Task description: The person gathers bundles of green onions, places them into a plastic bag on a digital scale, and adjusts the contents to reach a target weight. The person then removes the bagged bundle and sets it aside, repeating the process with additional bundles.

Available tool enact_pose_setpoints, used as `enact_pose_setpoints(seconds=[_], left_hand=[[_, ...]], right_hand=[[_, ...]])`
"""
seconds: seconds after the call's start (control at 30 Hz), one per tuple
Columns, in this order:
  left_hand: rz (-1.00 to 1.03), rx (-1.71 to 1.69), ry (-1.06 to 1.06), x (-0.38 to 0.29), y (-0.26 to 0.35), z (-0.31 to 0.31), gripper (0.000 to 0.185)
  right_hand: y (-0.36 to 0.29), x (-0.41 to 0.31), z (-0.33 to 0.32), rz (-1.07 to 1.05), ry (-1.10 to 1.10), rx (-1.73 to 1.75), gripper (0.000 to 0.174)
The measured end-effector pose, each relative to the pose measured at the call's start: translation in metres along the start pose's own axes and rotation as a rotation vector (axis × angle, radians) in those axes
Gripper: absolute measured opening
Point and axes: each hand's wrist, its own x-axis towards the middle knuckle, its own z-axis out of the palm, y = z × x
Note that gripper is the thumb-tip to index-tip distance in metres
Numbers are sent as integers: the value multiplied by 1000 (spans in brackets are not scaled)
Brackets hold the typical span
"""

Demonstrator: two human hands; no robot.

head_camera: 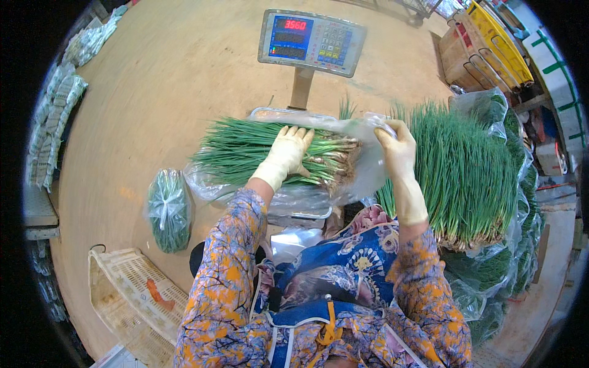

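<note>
A bundle of green onions (239,145) lies sideways on a clear plastic sheet or bag, on top of a platform scale (317,212). Its roots point right and its leaves left. My left hand (287,156), in a cream rubber glove, presses on the bundle with spread fingers. In my gloved right hand (398,149) the edge of the clear plastic (368,152) is pinched and raised beside the roots. The scale's display head (312,42) stands on a post behind, with red digits lit.
A large heap of green onions (464,175) in plastic rises at my right. Left on the floor are a tied bag of green onions (169,211) and a tilted plastic crate (138,294). Crates (483,50) stand far right; wrapped stacks (55,119) line the left.
</note>
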Motion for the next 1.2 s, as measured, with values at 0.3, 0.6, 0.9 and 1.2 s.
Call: enact_pose_setpoints(seconds=[0.3,0.6,0.9,1.2], left_hand=[[92,-84,-64,21,-5,-40,108],[94,-881,117,-22,-6,-58,47],[160,-250,-115,-174,27,-20,39],[186,-58,125,-209,23,-67,27]], right_hand=[[-66,-7,-71,-80,241,605,21],[-50,29,-91,-75,339,836,22],[-23,18,-102,-55,191,385,27],[-23,4,-118,3,136,44,26]])
